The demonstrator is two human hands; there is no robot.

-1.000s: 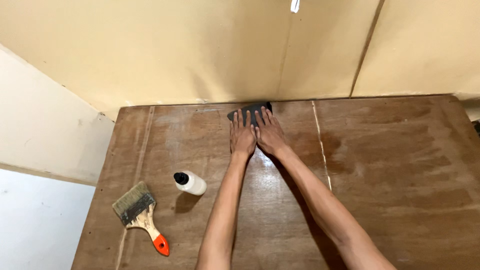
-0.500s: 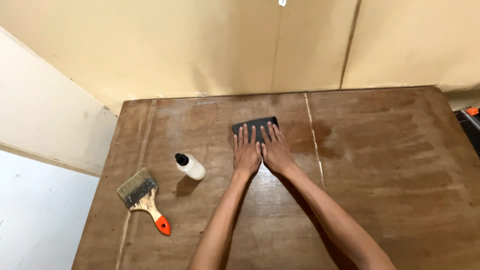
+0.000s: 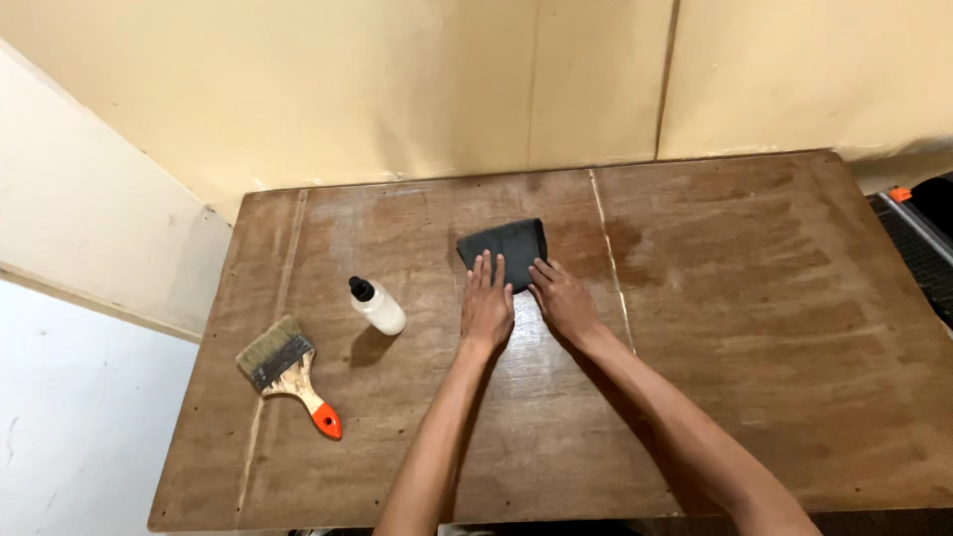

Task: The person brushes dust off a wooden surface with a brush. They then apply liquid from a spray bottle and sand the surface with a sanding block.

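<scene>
At the lower left of the frame a wide paintbrush [image 3: 288, 375] with an orange-tipped handle lies flat on the wooden table [image 3: 754, 328]. Right of it, near the centre, a small white bottle [image 3: 377, 306] with a black cap lies tilted on its side; what is inside cannot be seen. At the centre the left hand [image 3: 486, 308] and right hand [image 3: 563, 301] lie flat and spread, fingertips pressing the near edge of a dark cloth [image 3: 506, 246]. Since a second ago, hands and cloth have slid nearer to the person, away from the wall.
</scene>
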